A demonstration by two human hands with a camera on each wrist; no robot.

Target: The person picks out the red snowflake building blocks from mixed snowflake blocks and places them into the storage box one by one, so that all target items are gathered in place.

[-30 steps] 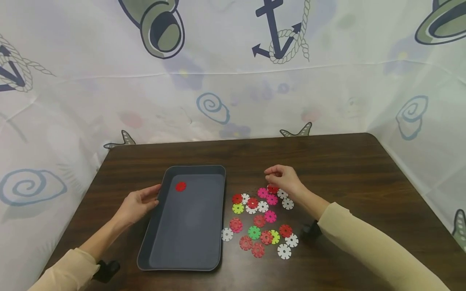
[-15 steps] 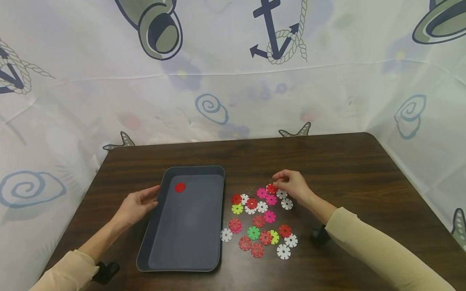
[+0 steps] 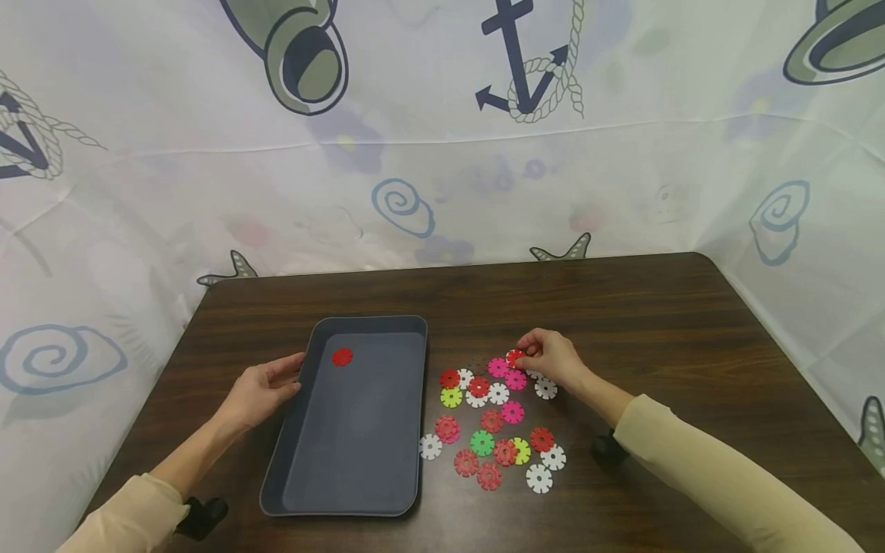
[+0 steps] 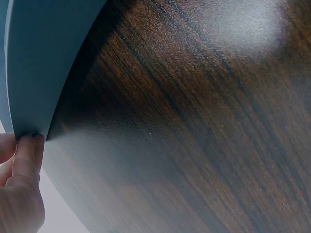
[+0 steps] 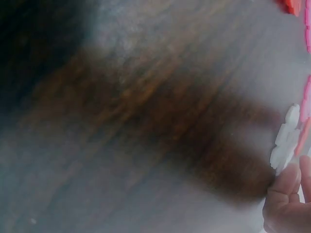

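The red disc (image 3: 513, 357) sits at the far edge of the scatter on the counter (image 3: 664, 330), to the right of the tray (image 3: 418, 407), with pink discs (image 3: 498, 368) just beside it and white discs (image 3: 545, 388) near. The right hand (image 3: 558, 359) has its thumb and forefinger bent to the disc's edge and appears to pinch it, though the wrist view is too blurred to show how firmly. The disc looks like thin plastic: very light, fairly stiff, probably smooth enough to slide, and unlikely to break under a gentle squeeze. Its notched rim should give the fingers the best hold, at opposite edges, since the flat face offers little to catch. The left hand (image 3: 259, 392) keeps its fingers together and nearly straight, tips against the tray's left wall; a second red disc (image 3: 342, 356) lies flat inside.
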